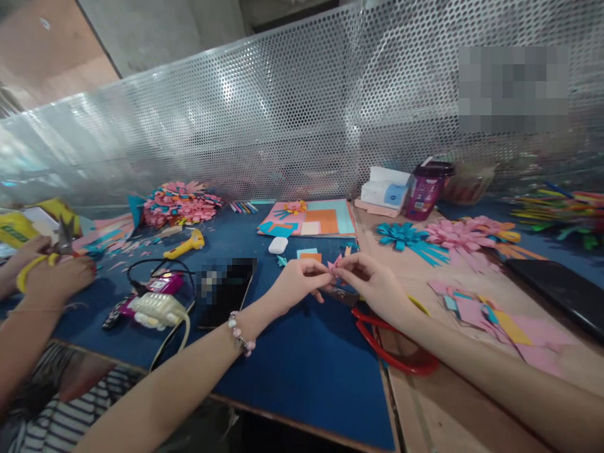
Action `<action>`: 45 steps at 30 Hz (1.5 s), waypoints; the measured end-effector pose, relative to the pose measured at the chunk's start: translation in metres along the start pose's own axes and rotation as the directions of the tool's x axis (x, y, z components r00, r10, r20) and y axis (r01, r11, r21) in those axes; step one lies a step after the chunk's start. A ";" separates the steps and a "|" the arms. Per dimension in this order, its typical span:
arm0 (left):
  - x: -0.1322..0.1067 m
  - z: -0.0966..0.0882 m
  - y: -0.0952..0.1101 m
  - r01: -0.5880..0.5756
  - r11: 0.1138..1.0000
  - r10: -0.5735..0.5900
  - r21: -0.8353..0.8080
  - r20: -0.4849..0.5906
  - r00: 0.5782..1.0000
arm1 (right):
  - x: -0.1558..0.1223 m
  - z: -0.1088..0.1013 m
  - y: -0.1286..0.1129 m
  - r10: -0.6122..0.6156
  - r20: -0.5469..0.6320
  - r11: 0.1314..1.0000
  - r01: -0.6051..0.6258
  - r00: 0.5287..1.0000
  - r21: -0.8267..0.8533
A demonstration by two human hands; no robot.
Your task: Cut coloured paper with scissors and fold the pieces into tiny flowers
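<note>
My left hand (297, 283) and my right hand (370, 282) meet over the blue table top (302, 371), both pinching one small pink paper piece (336, 263) between their fingertips. A beaded bracelet (241, 335) circles my left wrist. Under my right forearm lies a pair of red-handled scissors (401, 352). Small cut paper bits, blue and orange (309, 254), lie just beyond my fingers.
At the left a co-worker's hands (51, 270) hold yellow-handled scissors. A phone (225, 290), a white charger with cable (158, 308), a yellow glue gun (185, 245), paper flowers (179, 202) (455, 234), coloured sheets (311, 219), a tissue box (387, 189), a purple jar (427, 185) and a perforated metal screen (302, 119) surround me.
</note>
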State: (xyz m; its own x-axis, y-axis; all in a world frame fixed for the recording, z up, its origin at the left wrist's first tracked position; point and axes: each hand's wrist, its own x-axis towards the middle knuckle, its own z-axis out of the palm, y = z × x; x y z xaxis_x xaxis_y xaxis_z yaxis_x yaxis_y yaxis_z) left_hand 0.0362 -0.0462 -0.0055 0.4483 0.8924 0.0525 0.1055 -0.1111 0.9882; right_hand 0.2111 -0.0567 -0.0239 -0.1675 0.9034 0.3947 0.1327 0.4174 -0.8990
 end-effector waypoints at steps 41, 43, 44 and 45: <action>0.001 -0.003 0.000 -0.005 1.000 0.005 0.028 0.010 1.000 | 0.003 -0.004 -0.015 0.180 0.042 0.983 -0.178 0.983 -0.049; 0.001 -0.004 0.000 -0.010 0.999 0.010 0.039 0.009 1.000 | 0.004 -0.004 -0.015 0.176 0.061 0.984 -0.175 0.982 -0.025; 0.001 -0.004 0.000 -0.015 0.999 0.014 0.047 0.009 1.000 | 0.004 -0.004 -0.015 0.167 0.066 0.986 -0.166 0.984 -0.014; 0.001 -0.004 0.000 -0.018 0.998 0.017 0.055 0.008 1.000 | 0.004 -0.004 -0.015 0.155 0.070 0.988 -0.155 0.985 -0.009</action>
State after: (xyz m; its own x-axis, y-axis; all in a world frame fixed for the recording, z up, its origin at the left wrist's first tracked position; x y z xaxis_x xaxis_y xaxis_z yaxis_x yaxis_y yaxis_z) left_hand 0.0336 -0.0432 -0.0050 0.4570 0.8869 0.0683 0.1461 -0.1506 0.9777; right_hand 0.2120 -0.0588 -0.0078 -0.2125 0.9481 0.2366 0.1662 0.2737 -0.9473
